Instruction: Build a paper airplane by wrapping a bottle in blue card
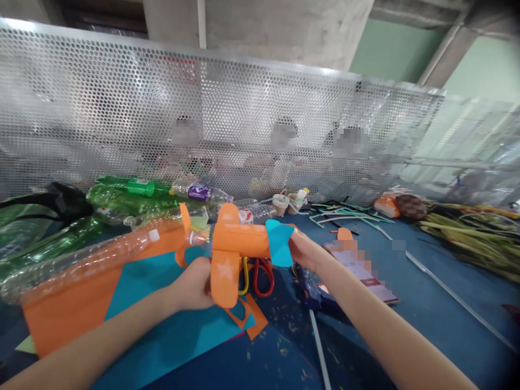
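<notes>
Both hands hold a paper plane (239, 244) up above the middle of the table (426, 303). The plane is a bottle wrapped in orange paper, with an orange wing across it, a star on the wing's near end, an orange propeller (183, 238) at its left tip and a blue tail (280, 244) at its right.

The left hand (195, 284) is closed around the near end of the wing, from below. The right hand (303, 250) grips the tail end of the body, its fingers hidden behind the blue tail.

Below the plane, scissors (260, 276) with red and yellow handles lie on the table, beside orange paper offcuts. A blue sheet (162, 330) and an orange sheet (65, 309) are spread toward the near left corner. A clear bottle (81, 260) lies across the orange sheet, and green bottles (122, 197) are piled along the left part of the far edge. A glue gun (312, 290) lies just under the right forearm, with a card (361, 271) beside it. Straws (341, 214) are scattered toward the far edge, and a bundle of long leaves (467, 233) lies toward the right edge. A perforated metal screen (244, 108) stands along the far edge; blurred people sit behind it.
</notes>
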A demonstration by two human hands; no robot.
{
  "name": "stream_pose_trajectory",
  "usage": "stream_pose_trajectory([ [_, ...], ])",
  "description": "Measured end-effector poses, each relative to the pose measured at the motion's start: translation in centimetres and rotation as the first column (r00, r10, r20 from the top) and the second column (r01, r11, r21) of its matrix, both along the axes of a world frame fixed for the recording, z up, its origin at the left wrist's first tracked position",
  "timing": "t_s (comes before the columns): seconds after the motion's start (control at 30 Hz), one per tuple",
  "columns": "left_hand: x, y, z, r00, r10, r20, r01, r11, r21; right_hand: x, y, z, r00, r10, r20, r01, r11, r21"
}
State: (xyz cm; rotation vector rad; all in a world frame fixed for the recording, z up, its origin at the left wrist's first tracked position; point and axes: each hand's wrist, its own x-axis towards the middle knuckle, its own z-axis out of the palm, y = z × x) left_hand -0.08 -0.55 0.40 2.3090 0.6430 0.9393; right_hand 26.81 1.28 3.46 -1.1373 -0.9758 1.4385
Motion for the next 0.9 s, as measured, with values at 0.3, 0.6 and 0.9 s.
stream_pose_trajectory([
  [0.3,-0.8,-1.2,3.2,0.943,0.256,0.211,-0.332,0.696,0.637,0.5,-0.1,-0.5,0.99,0.043,0.135,-0.044,0.999,-0.001],
  [0.6,0.0,-0.9,2.0,0.795,0.601,-0.083,-0.32,0.531,0.784,-2.4,-1.5,-0.9,0.915,0.023,0.403,-0.136,0.958,0.254],
  [0.9,0.3,-1.4,2.1,0.743,0.591,-0.314,-0.201,0.645,0.738,-3.7,-2.3,-0.5,0.852,-0.261,0.453,0.006,0.871,0.491],
])
